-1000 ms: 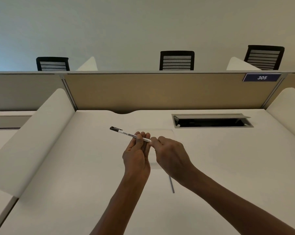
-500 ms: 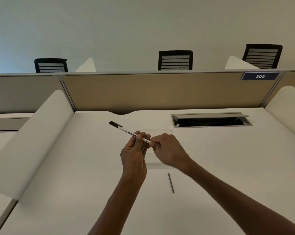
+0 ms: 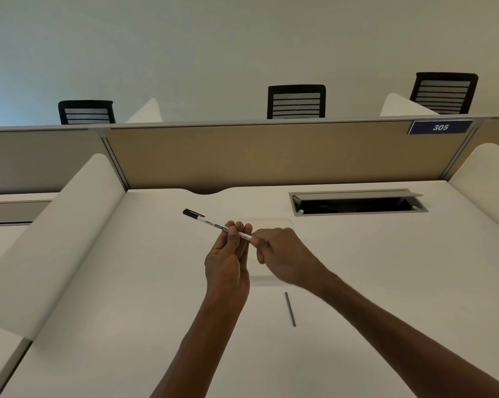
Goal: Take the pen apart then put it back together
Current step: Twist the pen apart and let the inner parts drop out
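**Operator A:** I read the pen [image 3: 213, 224] as a slim white cylinder with black printed lettering and a black clipped cap at its far-left end. It is held in the air above the desk [image 3: 127, 282], tilted, cap end higher and farther from me.

**Operator B:** Confirmed. Grip status, left hand [image 3: 228, 259]?

**Operator A:** Fingers curled around the barrel near its right end, thumb laid across the top. It grips the pen.

**Operator B:** Right hand [image 3: 282, 254]?

**Operator A:** Fingertips pinch the barrel's right end, touching the left hand's fingers. A small dark piece shows between those fingers; I cannot tell what it is.

**Operator B:** Loose parts?

**Operator A:** One thin grey rod [image 3: 290, 309], straight and matte, lies flat on the desk, near the right forearm but apart from both hands.

**Operator B:** Surroundings?

**Operator A:** Smooth off-white desk with a faint rounded rectangular panel outline under the hands. A rectangular metal cable tray [image 3: 357, 203] is recessed at the back right, lid raised. Behind it, a tan fabric partition [image 3: 242, 156] carries a blue plate [image 3: 440, 127] reading 305. Three black mesh-backed chairs [image 3: 296, 101] stand beyond it.
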Motion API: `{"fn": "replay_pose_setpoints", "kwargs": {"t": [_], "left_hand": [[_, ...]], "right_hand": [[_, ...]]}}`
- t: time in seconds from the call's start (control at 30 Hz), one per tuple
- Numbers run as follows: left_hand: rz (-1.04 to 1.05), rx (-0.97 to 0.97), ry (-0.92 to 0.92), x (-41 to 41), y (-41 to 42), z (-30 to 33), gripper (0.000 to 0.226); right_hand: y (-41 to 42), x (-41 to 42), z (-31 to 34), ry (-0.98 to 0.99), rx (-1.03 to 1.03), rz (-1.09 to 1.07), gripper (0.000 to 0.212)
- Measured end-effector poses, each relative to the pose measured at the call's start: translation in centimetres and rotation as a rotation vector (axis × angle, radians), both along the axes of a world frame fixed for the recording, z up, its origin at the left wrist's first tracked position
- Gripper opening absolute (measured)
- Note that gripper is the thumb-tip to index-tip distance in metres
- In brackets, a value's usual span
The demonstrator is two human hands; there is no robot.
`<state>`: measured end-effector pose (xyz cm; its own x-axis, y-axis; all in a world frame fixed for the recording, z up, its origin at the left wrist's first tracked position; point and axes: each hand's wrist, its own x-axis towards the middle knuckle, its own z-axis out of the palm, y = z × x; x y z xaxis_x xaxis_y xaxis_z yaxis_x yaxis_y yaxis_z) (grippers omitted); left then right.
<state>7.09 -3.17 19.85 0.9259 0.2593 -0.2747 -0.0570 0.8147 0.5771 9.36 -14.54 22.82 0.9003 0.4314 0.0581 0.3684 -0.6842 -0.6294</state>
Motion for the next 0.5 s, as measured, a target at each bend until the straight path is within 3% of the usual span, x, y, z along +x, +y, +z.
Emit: {"fn": "replay_pose_setpoints", "kwargs": {"t": [0.1, 0.17, 0.3, 0.5], "left_hand": [[-0.009, -0.014, -0.016, -0.1, 0.2, 0.1, 0.018], [-0.013, -0.016, -0.015, -0.2, 0.3, 0.1, 0.018], [-0.017, -0.016, -0.019, -0.5, 0.1, 0.1, 0.019], [-0.006, -0.008, -0.017, -1.0, -0.2, -0.3, 0.018]], "right_hand": [[-1.1, 0.2, 0.8, 0.457, 0.419, -0.026, 0.03], [-1.7, 0.4, 1.0, 0.649, 0.588, -0.098, 0.039], [-2.0, 0.0, 0.3, 0.668, 0.538, -0.2, 0.053], [-1.7, -1.4, -1.1, 0.568, 0.671, -0.271, 0.04]]}}
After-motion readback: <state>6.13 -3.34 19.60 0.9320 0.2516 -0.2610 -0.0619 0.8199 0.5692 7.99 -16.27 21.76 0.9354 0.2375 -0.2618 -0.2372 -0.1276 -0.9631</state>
